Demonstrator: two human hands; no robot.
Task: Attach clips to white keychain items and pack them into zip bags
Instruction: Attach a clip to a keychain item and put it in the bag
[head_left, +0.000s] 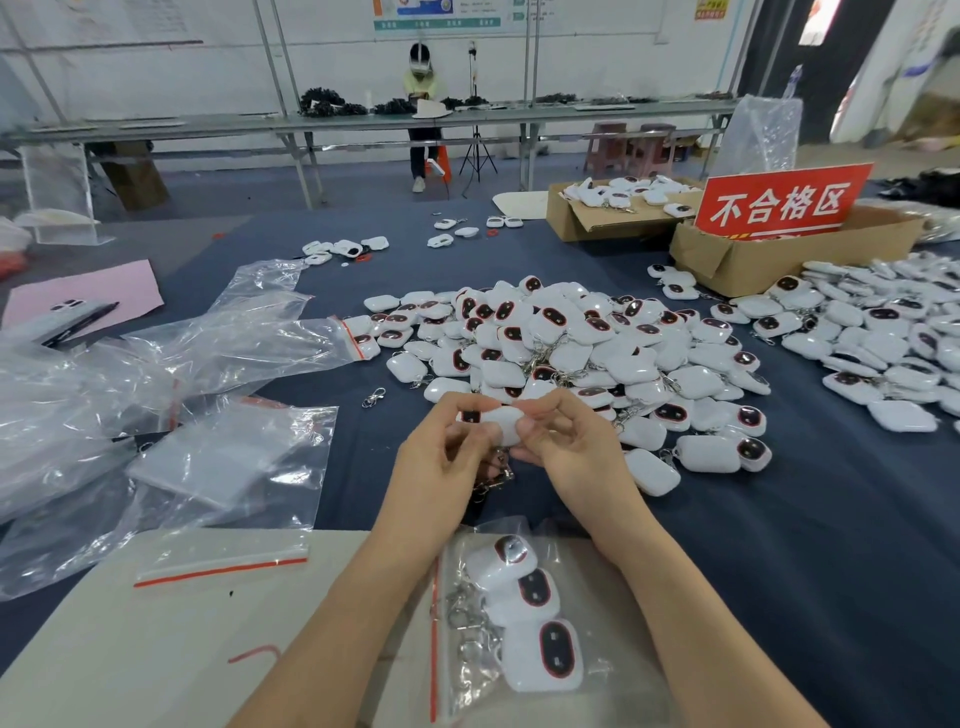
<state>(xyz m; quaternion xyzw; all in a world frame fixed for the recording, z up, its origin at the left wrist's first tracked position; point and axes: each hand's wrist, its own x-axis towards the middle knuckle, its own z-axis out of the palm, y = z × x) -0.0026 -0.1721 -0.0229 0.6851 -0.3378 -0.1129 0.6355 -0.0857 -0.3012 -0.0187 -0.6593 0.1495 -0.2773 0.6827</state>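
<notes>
My left hand (444, 457) and my right hand (566, 447) both pinch one white keychain item (505, 423) above the dark table cloth, and its metal clip chain (498, 475) dangles below between my wrists. Just behind lies a big heap of white keychain items (571, 343) with dark red-rimmed windows. Close to me, a zip bag (514, 618) with a red seal strip holds three white items with clips. A loose metal clip (373, 397) lies left of the heap.
Clear zip bags (208, 364) are strewn at the left, one flat empty bag (223, 564) near me. More white items (883, 338) spread at right. Two cardboard boxes (753, 254) and a red sign (779, 202) stand at back right. A person sits at a far bench.
</notes>
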